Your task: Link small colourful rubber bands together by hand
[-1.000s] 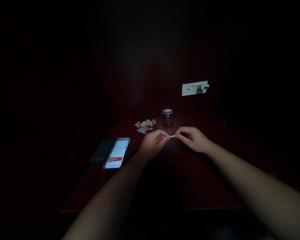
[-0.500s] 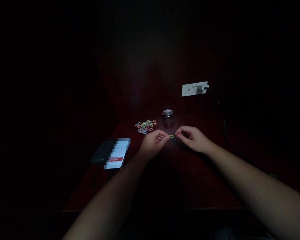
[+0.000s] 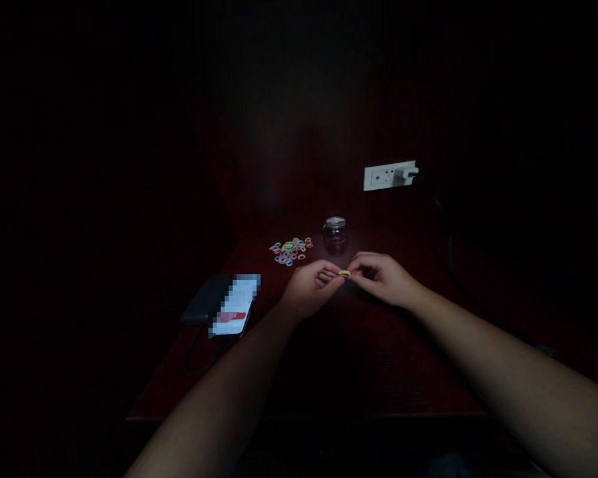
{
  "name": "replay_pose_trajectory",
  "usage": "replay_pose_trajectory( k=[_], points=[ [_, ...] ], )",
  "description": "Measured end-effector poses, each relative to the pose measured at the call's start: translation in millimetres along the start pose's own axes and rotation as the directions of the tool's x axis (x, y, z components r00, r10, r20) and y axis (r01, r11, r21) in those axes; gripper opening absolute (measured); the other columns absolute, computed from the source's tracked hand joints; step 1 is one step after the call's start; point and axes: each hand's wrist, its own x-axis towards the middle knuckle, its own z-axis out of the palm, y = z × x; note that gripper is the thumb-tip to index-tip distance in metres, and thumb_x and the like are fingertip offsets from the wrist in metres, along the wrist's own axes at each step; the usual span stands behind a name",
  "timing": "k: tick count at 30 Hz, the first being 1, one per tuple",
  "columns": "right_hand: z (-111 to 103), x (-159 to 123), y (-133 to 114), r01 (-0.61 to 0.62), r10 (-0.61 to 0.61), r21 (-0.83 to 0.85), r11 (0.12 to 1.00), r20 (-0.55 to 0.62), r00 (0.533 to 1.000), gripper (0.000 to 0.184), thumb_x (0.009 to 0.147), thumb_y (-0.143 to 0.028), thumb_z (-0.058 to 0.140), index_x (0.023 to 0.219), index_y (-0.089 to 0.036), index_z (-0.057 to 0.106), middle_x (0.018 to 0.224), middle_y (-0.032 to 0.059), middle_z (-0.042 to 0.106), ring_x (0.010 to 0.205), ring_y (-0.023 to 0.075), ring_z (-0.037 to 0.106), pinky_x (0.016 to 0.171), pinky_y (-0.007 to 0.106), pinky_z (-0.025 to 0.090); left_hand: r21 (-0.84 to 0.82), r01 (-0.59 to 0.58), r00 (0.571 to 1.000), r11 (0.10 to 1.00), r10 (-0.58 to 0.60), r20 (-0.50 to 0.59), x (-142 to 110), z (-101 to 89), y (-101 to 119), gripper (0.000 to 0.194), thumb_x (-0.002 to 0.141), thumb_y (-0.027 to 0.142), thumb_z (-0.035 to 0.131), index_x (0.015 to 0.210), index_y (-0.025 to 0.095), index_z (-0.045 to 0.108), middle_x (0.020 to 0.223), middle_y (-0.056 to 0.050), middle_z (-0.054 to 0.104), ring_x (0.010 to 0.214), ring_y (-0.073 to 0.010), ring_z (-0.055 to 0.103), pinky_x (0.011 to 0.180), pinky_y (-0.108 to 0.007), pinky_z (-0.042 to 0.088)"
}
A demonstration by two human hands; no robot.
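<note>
Between my two hands is a small yellow hair tie (image 3: 344, 273), pinched at both ends above the dark red table (image 3: 359, 372). My left hand (image 3: 311, 287) grips its left end between thumb and fingers. On the other side, the thumb and forefinger of my right hand (image 3: 385, 277) close on its right end. Beyond my left hand lies a loose pile of colourful hair ties (image 3: 288, 251). A small clear jar (image 3: 335, 236) with a lid stands behind my hands; its contents are too dark to make out.
To the left a lit phone (image 3: 236, 305) lies beside a dark flat box-like device (image 3: 206, 302), with a cable looping below. A white wall socket (image 3: 389, 176) with a plug is at the back right, its cord running down the right side. Surroundings are very dark.
My right hand has moved in slightly and taken hold of the yellow hair tie's free end. The tie, an open twisted loop before, now looks flatter between both hands.
</note>
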Motion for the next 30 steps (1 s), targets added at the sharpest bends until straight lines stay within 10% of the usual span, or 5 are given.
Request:
replay_pose_trajectory(
  k=[30],
  points=[
    [8.4,-1.6,-8.8,-0.124,0.123,0.111,0.986,0.022,0.992,0.014,0.081,-0.026,0.055,0.081,-0.014,0.063,0.07,0.0037,0.062,0.062,0.0121,0.054,0.057,0.023,0.042,-0.036,0.022,1.0,0.999,-0.022,0.011,-0.2,3.9,2.0,0.013,0.081,0.027,0.055,0.085,0.015,0.052,0.076,-0.004,0.065,0.065,-0.0092,0.059,0.056,-0.018,0.043]
  ],
)
